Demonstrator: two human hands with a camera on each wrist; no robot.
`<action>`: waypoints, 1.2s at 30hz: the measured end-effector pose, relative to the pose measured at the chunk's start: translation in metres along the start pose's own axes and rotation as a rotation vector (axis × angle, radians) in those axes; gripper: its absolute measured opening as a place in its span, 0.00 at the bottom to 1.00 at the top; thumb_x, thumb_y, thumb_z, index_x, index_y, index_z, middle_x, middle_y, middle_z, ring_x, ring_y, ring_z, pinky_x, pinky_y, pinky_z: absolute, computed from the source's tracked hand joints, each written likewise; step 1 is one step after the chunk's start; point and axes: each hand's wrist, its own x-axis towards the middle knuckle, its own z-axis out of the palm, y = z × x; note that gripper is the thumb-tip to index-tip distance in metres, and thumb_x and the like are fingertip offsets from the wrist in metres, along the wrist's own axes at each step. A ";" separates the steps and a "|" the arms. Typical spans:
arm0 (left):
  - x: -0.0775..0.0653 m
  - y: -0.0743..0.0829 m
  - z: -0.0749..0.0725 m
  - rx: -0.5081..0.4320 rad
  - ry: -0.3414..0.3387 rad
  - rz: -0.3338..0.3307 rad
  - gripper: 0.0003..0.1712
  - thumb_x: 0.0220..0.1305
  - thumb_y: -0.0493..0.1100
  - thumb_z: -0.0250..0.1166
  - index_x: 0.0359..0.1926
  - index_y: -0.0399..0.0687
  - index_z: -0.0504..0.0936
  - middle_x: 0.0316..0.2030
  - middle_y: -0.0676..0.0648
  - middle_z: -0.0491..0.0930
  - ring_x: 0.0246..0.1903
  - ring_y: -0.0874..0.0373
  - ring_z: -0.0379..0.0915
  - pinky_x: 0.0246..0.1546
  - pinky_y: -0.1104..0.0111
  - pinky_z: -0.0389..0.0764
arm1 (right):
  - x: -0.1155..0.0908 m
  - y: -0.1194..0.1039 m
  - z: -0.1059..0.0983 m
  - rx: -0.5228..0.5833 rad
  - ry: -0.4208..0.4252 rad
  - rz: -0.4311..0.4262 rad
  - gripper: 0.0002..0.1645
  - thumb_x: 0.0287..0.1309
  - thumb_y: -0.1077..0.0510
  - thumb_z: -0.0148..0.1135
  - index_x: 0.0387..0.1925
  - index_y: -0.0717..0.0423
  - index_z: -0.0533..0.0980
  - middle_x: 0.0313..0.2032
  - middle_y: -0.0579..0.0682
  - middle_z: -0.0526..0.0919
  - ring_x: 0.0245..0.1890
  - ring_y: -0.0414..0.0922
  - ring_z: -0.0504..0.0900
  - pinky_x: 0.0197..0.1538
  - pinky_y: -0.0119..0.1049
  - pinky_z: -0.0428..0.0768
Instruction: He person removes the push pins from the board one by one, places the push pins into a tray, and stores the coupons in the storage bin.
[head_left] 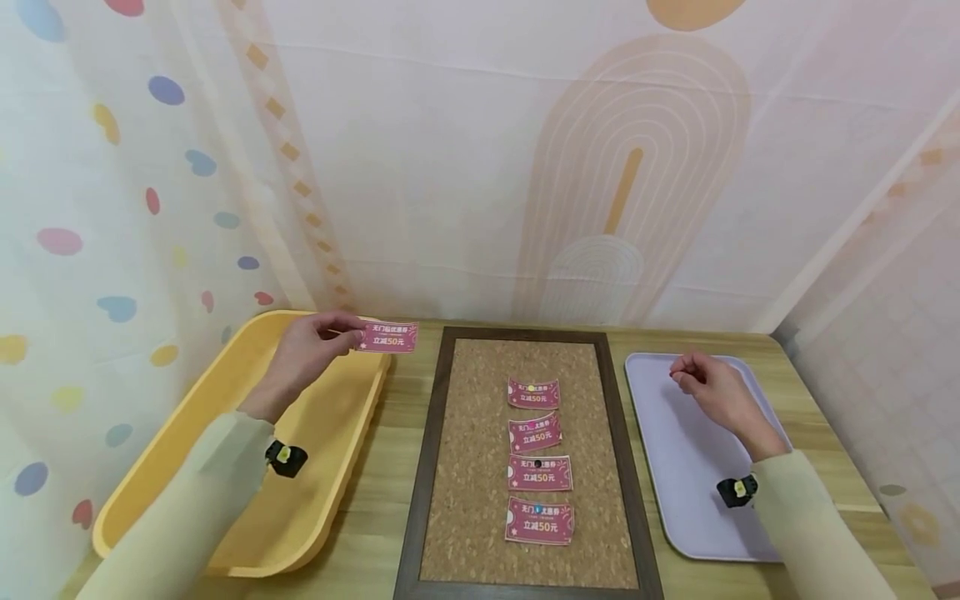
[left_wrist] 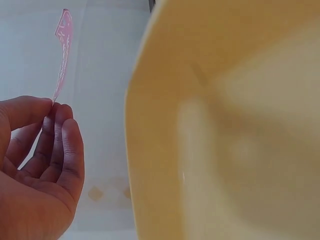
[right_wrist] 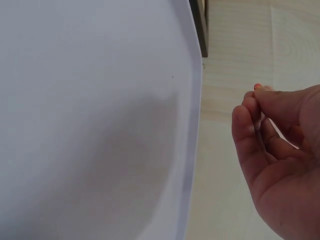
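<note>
My left hand (head_left: 311, 350) pinches a pink paper coupon (head_left: 388, 337) by its left end, over the far right rim of the yellow tray. In the left wrist view the coupon (left_wrist: 63, 52) is seen nearly edge-on between thumb and fingers. Above the far part of the lilac tray, my right hand (head_left: 716, 392) pinches a small red thumbtack (right_wrist: 257, 86); only its red tip shows. Between the hands lies a framed cork board (head_left: 472, 467). Several matching coupons run down it in a column, among them the lowest coupon (head_left: 539, 522), with a coloured tack in each.
The deep yellow tray (head_left: 337, 492) stands at the left and the shallow lilac tray (head_left: 690, 500) at the right of the wooden table (head_left: 375, 517). A patterned curtain (head_left: 450, 167) hangs behind the table's far edge.
</note>
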 end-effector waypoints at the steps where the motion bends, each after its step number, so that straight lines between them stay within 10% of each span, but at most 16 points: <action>1: 0.000 -0.002 -0.001 -0.003 -0.001 -0.003 0.17 0.74 0.45 0.63 0.54 0.38 0.85 0.48 0.38 0.85 0.43 0.49 0.81 0.40 0.71 0.80 | 0.000 0.001 0.000 -0.001 -0.009 0.002 0.04 0.72 0.68 0.58 0.43 0.64 0.78 0.33 0.58 0.83 0.32 0.44 0.77 0.33 0.33 0.73; 15: 0.001 -0.044 -0.021 -0.055 -0.036 -0.030 0.17 0.76 0.38 0.60 0.58 0.29 0.81 0.52 0.32 0.81 0.38 0.68 0.79 0.41 0.73 0.83 | 0.007 0.015 0.004 0.022 -0.099 0.005 0.03 0.69 0.70 0.60 0.41 0.66 0.79 0.35 0.56 0.84 0.32 0.44 0.75 0.33 0.33 0.74; 36: 0.010 -0.096 -0.031 -0.099 -0.157 -0.205 0.19 0.75 0.34 0.60 0.59 0.22 0.77 0.50 0.35 0.81 0.38 0.60 0.77 0.41 0.69 0.83 | 0.019 0.027 0.007 -0.044 -0.145 -0.013 0.03 0.67 0.68 0.64 0.36 0.63 0.81 0.34 0.54 0.84 0.35 0.44 0.76 0.38 0.37 0.74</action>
